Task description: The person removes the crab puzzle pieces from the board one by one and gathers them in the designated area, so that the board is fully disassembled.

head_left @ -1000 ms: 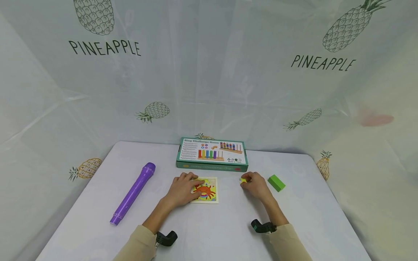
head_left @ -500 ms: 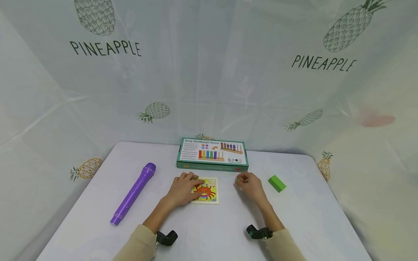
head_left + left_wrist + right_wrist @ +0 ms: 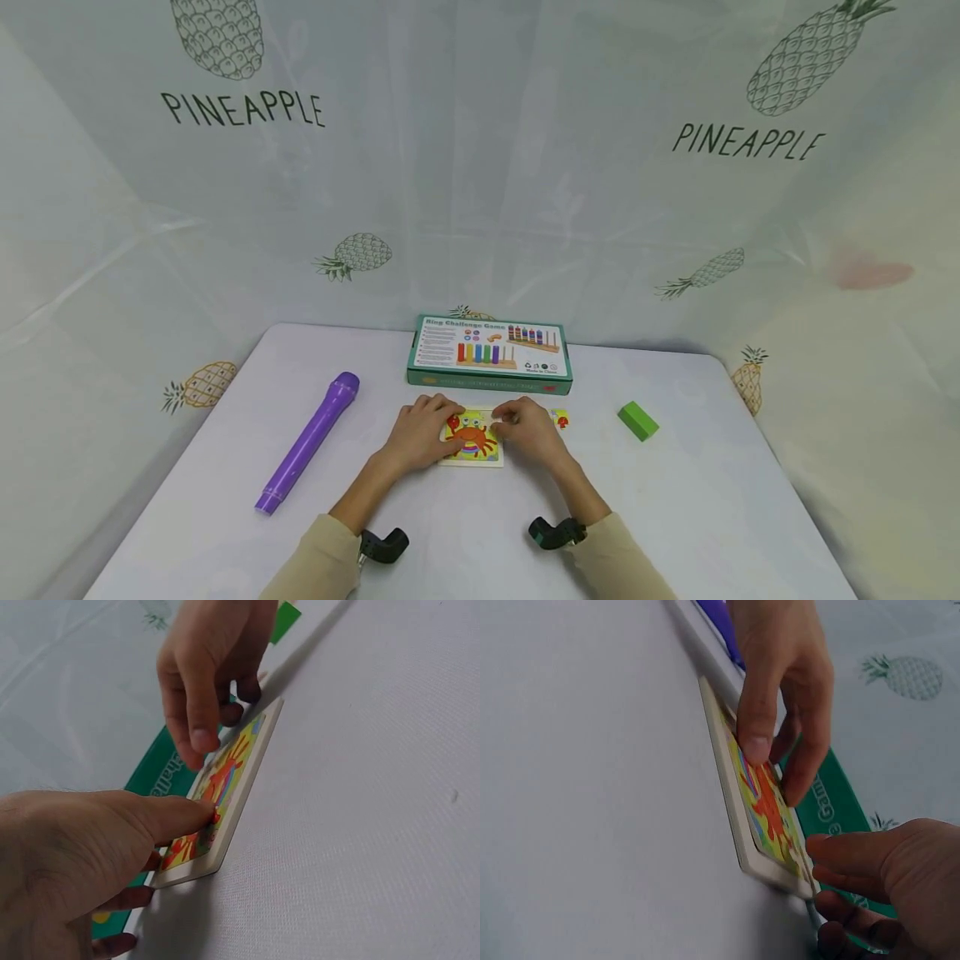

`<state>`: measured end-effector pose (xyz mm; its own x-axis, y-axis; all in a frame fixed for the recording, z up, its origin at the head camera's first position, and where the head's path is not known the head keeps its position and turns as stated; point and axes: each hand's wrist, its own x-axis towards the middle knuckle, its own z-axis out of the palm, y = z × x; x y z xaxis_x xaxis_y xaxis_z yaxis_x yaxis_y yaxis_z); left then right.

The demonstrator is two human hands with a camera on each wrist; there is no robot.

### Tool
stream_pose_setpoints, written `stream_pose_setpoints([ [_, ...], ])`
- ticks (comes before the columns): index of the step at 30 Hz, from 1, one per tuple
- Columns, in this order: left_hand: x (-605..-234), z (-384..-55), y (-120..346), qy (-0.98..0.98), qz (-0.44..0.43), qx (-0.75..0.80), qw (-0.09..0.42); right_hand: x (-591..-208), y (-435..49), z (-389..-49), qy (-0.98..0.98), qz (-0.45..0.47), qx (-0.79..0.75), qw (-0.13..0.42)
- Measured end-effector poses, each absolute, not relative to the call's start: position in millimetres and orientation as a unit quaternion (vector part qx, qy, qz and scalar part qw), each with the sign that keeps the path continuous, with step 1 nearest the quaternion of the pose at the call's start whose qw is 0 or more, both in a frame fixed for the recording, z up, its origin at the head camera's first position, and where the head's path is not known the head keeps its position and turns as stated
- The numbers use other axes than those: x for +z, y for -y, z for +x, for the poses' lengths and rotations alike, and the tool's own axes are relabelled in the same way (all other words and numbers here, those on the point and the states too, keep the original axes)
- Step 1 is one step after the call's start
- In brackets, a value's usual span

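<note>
A square wooden crab jigsaw puzzle (image 3: pixel 472 439) with a pale border lies flat on the table. My left hand (image 3: pixel 420 432) steadies it, thumb pressed on the picture and fingers along its far left edge. At the puzzle's upper right corner hovers my right hand (image 3: pixel 531 429), thumb and index finger a little apart; no piece shows between them, though the hand covers part of that corner. Just right of it, a small yellow puzzle piece (image 3: pixel 560 418) with a red claw lies on the table. The right wrist view shows the crab picture (image 3: pixel 769 802) between both hands.
A green-edged Ring Challenge Game box (image 3: pixel 489 354) lies behind the puzzle. To the left rests a long purple tube with a wider end (image 3: pixel 307 442). A green block (image 3: pixel 638 421) sits at the right. A pineapple-printed curtain (image 3: pixel 480 167) hangs behind the white table (image 3: pixel 450 542).
My right hand has moved left, from over the small claw piece to the puzzle's upper right corner. The piece now shows uncovered on the table. My left hand has stayed put.
</note>
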<state>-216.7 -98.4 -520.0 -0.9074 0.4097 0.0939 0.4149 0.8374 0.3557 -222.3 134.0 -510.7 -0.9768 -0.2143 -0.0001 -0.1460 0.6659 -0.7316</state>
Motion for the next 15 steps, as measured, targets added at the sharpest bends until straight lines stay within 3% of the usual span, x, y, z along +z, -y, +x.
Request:
stream_pose_setpoints([
  [15, -522, -218, 99, 0.956, -0.214, -0.200, 0.011, -510, -116, -222, -0.935, -0.124, -0.328, 0.053],
])
